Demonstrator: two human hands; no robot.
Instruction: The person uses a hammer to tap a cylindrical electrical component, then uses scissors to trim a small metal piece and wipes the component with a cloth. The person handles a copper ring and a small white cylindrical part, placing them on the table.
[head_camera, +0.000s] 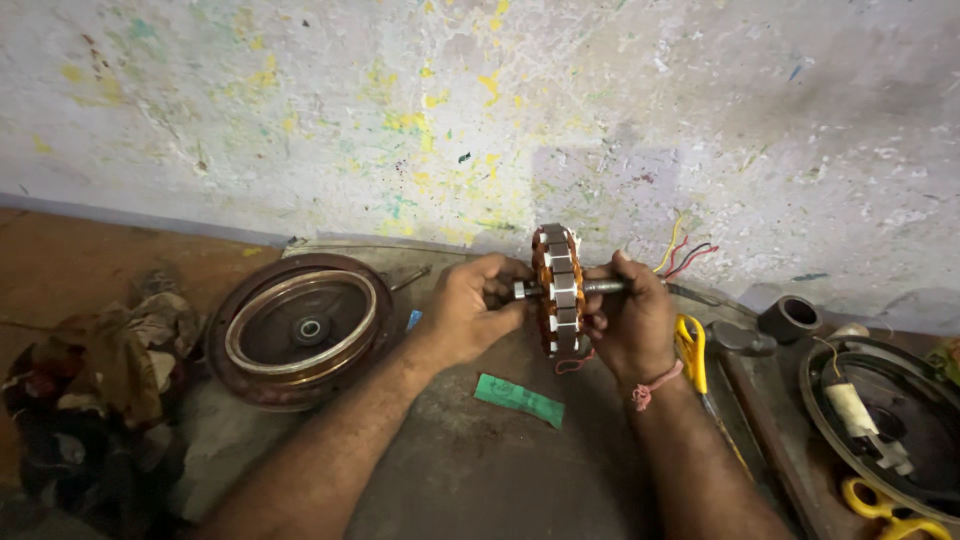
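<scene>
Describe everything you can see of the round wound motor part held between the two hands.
The motor stator is a disc held on edge, its rim facing the camera. Grey metal pole faces ring the rim, with copper-coloured windings and orange insulation between them. A steel shaft runs through its centre. The left hand grips the left shaft end; the right hand grips the right side. Coloured wires trail behind, above the grey work surface.

A green rectangular paper label (518, 400) lies flat on the floor

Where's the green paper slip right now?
Head view: the green paper slip lies flat on the grey work surface, centre-low, between the forearms, just below the wound stator held by the left hand and right hand.
</scene>
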